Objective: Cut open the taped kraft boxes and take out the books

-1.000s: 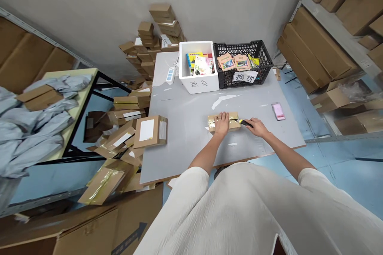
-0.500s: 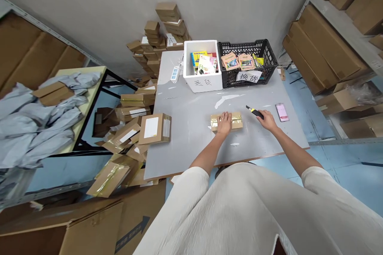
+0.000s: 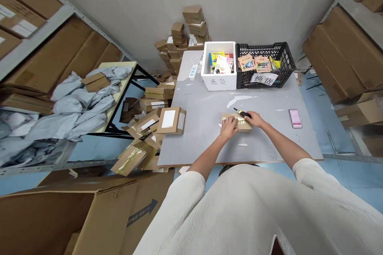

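A small taped cardboard box [image 3: 245,124] lies on the grey table [image 3: 197,143] in front of me. My left hand [image 3: 229,126] rests on the box's left part, fingers spread over its top. In my right hand [image 3: 255,120] is a black and yellow utility knife [image 3: 243,113], gripped by the handle. The knife points left above the far edge of the box, close to my left fingers. Whether its blade touches the tape is too small to tell.
A white bin [image 3: 220,81] of booklets and a black crate [image 3: 287,63] stand at the table's back. A phone [image 3: 295,118] lies right. A labelled box [image 3: 171,120] sits at the left edge, beside piled boxes [image 3: 130,160].
My right hand has moved left with the knife, from beside the box to over it. My left hand stays on the box. The whole view has shifted.
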### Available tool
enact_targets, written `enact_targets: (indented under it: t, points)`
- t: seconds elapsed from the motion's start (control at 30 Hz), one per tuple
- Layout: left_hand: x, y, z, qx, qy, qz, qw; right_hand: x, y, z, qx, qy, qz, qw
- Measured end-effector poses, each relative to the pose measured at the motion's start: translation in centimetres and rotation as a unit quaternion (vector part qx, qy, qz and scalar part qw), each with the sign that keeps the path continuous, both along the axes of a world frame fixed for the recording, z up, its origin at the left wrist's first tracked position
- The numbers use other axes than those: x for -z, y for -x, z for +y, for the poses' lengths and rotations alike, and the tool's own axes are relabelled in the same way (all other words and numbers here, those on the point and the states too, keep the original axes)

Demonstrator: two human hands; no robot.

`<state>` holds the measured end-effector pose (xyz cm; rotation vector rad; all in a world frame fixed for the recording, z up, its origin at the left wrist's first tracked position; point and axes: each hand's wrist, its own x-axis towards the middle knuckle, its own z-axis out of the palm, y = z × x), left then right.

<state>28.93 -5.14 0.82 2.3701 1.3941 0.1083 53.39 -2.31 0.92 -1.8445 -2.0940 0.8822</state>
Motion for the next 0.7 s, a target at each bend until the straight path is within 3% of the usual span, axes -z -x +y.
enact_targets:
  t: [0.17,0.37,0.57,0.7]
  points:
    - [0.4,0.4,0.6,-0.015,-0.007,0.019,1.000,0.2,-1.0,-1.3,0.051,0.006,0.004,0.999]
    - [0.2,0.3,1.8,-0.054,0.057,0.019,0.997,1.4,-1.6,-4.6,0.149,0.051,0.115,0.981]
    - [-0.3,-2.2,1.7,-0.108,0.039,0.010,0.993,3.8,0.0,-6.1,0.211,0.117,0.288,0.927]
    - [-0.2,-4.6,0.7,-0.119,0.049,0.023,0.991,3.8,-1.5,-4.6,0.228,0.060,0.247,0.940]
